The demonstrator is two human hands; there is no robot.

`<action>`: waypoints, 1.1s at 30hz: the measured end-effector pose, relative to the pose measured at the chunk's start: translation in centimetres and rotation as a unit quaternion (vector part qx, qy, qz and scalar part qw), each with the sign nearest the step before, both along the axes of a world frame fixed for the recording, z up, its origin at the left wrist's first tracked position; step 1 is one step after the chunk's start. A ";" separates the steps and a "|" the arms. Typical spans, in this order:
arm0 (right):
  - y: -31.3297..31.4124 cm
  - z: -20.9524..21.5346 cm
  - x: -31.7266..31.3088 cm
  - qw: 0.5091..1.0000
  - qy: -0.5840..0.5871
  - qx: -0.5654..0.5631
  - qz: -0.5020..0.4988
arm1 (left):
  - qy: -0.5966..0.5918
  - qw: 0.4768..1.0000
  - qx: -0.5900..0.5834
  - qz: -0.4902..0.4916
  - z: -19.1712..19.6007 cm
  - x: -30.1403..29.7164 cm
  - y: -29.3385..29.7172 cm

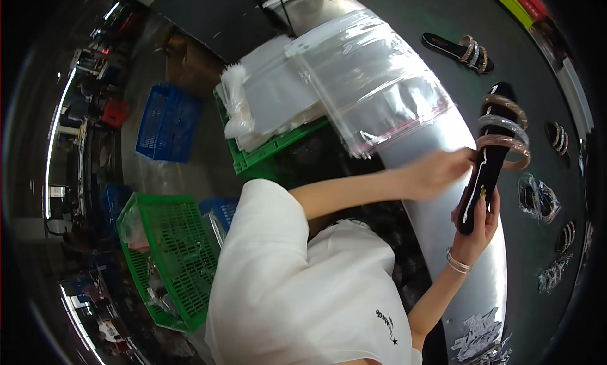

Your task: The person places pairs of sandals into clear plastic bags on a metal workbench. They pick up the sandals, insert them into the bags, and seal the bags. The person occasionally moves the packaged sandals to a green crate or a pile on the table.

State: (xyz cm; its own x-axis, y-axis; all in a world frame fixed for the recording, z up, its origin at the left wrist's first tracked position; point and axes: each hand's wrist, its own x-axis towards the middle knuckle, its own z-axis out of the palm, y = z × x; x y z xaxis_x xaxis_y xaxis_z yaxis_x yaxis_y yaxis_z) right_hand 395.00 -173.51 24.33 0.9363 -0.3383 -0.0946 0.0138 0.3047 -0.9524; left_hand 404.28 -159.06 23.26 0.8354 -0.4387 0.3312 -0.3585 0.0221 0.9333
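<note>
The right hand (pixel 474 222) is at about 4 o'clock in the picture. Its fingers are closed around the heel end of a black sandal (pixel 490 156). The sandal stands almost straight up, with its toe end toward 12 o'clock. It has three shiny straps (pixel 506 128) near the top. A bracelet (pixel 456 262) sits on the right wrist.

The left hand (pixel 439 172) reaches across from 9 o'clock and touches the side of the sandal at its middle. It is a bit blurry, so I cannot tell if its fingers pinch the sandal or just rest on it.

The sandal is held over a dark belt (pixel 537 112), near its silver edge (pixel 436 219). At 12 o'clock from the hands, another sandal (pixel 460 50) lies flat on the belt. Small shiny bits (pixel 537 200) lie at 3 o'clock from the held sandal, well apart from it.

A big clear bag (pixel 373 80) lies over the silver edge at 11 o'clock from the hands. Just beside it, toward 9 o'clock, a green crate (pixel 278 147) holds a pile of more clear bags (pixel 272 90). A blue crate (pixel 165 121) stands on the floor farther toward 9 o'clock. Another green crate (pixel 167 257) is down at 8 o'clock. The person wears a white shirt (pixel 297 289).
</note>
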 end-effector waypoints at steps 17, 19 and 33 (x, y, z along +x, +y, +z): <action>3.0 -2.4 -2.9 0.815 -0.053 -0.550 -0.172 | 0.089 0.949 0.164 0.254 -12.8 7.7 34.8; 10.0 0.9 0.2 0.852 -0.103 -0.513 -0.029 | 0.049 0.942 0.205 0.260 -13.0 7.6 34.8; 34.8 -10.4 13.8 0.930 0.000 -0.311 0.196 | 0.078 0.950 0.113 0.282 -13.9 8.6 35.3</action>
